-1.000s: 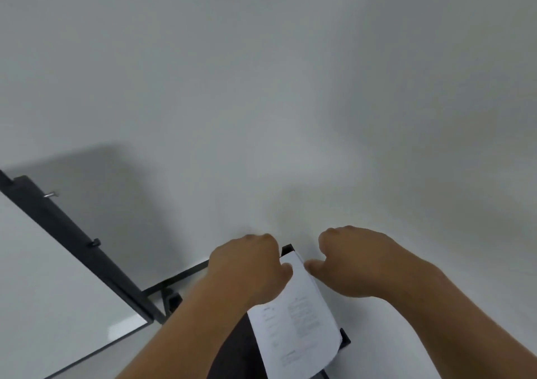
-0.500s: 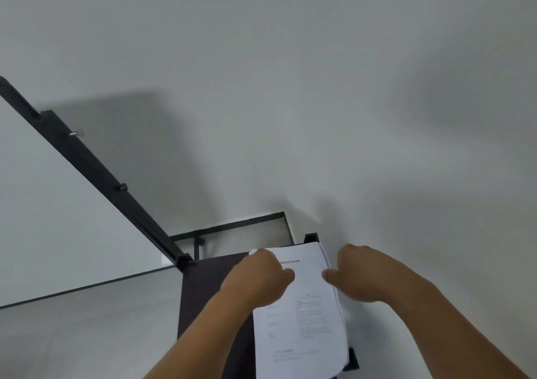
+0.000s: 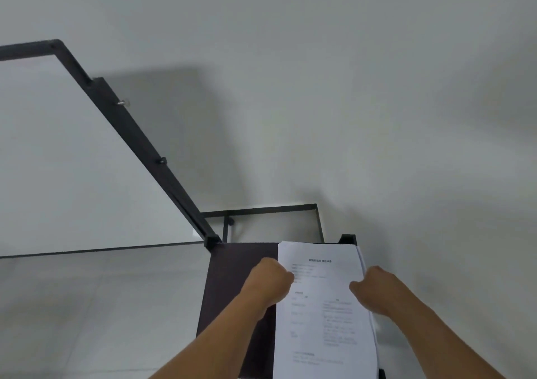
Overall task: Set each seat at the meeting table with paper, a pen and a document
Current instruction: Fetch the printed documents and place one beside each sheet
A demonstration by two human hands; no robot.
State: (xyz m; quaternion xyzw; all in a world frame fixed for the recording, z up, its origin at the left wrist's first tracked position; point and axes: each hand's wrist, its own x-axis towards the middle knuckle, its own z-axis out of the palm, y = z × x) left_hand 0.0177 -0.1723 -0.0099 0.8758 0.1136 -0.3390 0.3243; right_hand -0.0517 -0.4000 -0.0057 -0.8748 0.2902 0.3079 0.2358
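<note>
A stack of printed white documents (image 3: 322, 320) lies on a dark surface (image 3: 238, 291) at the bottom centre. My left hand (image 3: 268, 282) grips the stack's left edge with curled fingers. At the right edge my right hand (image 3: 374, 291) holds the sheets, fingers curled round them. Some sheets fan out slightly along the right side. No pen shows, and the meeting table is out of view.
A whiteboard with a black frame (image 3: 139, 143) slants across the left. A thin black metal frame (image 3: 261, 211) stands behind the dark surface against the white wall (image 3: 348, 87). Pale floor tiles (image 3: 87, 306) lie at lower left.
The view has tilted down and shifted, so more of the whiteboard and the dark surface shows. Both hands have spread apart to the two edges of the stack.
</note>
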